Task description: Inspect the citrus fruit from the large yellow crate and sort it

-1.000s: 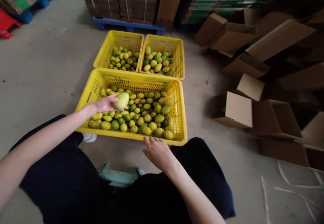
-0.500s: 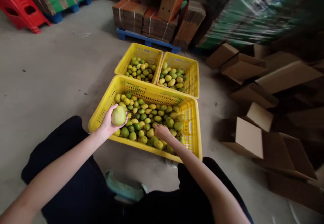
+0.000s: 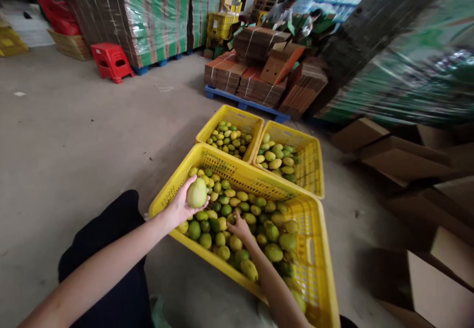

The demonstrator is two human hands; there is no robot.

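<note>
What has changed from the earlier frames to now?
The right hand has moved from the near rim of the front crate in among its fruit; its grip is unclear. The left hand has shifted slightly leftward. The view has swung up and left. The left hand still holds the large pale fruit.

The head view looks forward and steeply down from above the large yellow crate (image 3: 322, 249), close at lower centre.
</note>
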